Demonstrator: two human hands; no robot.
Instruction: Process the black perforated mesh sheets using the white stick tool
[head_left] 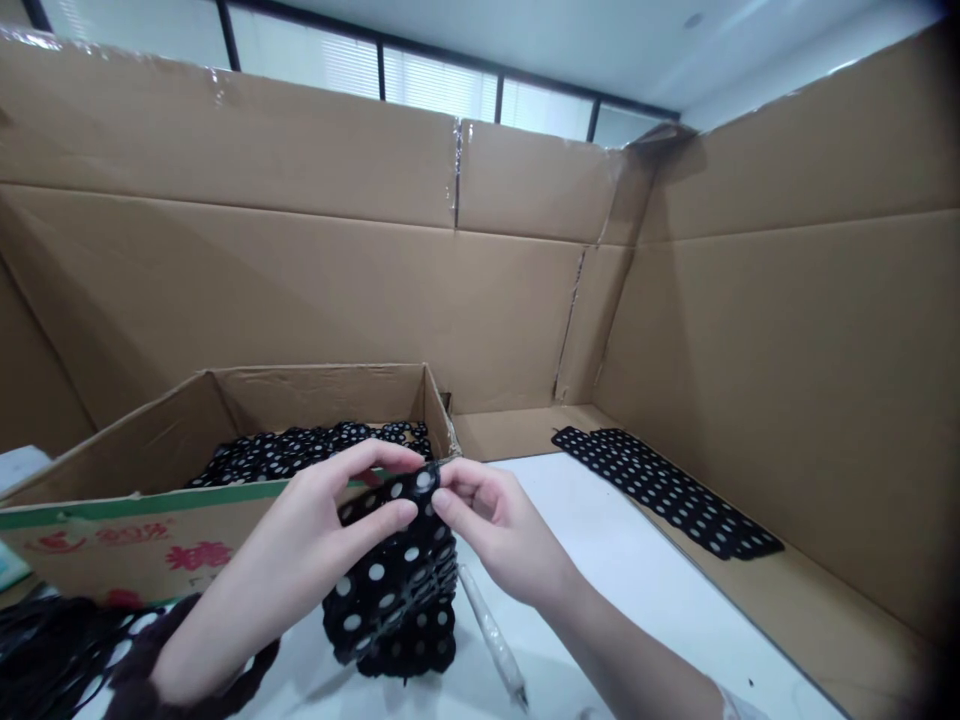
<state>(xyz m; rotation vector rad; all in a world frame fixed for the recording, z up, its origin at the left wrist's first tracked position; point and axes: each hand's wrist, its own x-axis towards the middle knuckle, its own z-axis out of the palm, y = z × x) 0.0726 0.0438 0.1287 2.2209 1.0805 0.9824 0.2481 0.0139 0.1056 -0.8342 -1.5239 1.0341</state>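
Observation:
My left hand [337, 515] pinches the upper edge of a black fabric piece with white polka dots [379, 575], thumb in front and fingers behind. My right hand [499, 530] pinches the same cloth at its top right corner, close to the left fingertips. The cloth hangs down over the white table, its right side gathered into ruffles and its lower edge wavy. Whether it is one piece or several layers I cannot tell. Just right of it lies a slim pen-like tool [491, 635], pale and seemingly wrapped in clear plastic. A dark band circles my left wrist.
An open cardboard box [247, 520] at the left holds many dotted black pieces [300, 450]. More dark dotted fabric [67, 640] lies at the lower left. Flat dotted strips [667, 485] lie along the right. Tall cardboard walls [337, 280] enclose the white table [592, 570].

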